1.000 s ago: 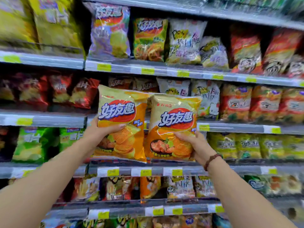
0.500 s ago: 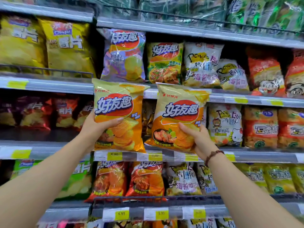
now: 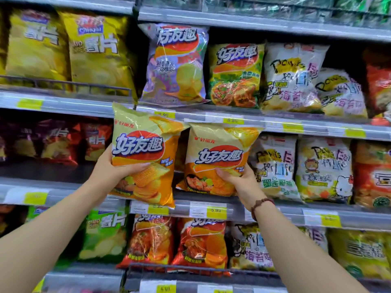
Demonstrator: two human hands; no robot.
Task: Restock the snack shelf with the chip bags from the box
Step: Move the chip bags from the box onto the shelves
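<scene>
I hold two orange and yellow chip bags upright in front of the snack shelf. My left hand (image 3: 110,170) grips the left chip bag (image 3: 146,144) at its left edge, thumb across the front. That bag hangs out in front of the middle shelf's rail (image 3: 182,206). My right hand (image 3: 239,180) grips the right chip bag (image 3: 220,157) from below at its lower right corner. Its bottom sits at the middle shelf's front edge, in the gap beside a white snack bag (image 3: 275,166). The box is out of view.
Shelves above and below are packed with bags: yellow ones (image 3: 95,51) at top left, a purple bag (image 3: 175,64) and a green one (image 3: 234,75) above, dark red bags (image 3: 59,142) at middle left, orange-red bags (image 3: 198,244) below. Price tags line each rail.
Both bags have moved up and in toward the middle shelf. The right bag now reaches the shelf's front edge. My view has tilted upward, and the shelves appear lower in frame.
</scene>
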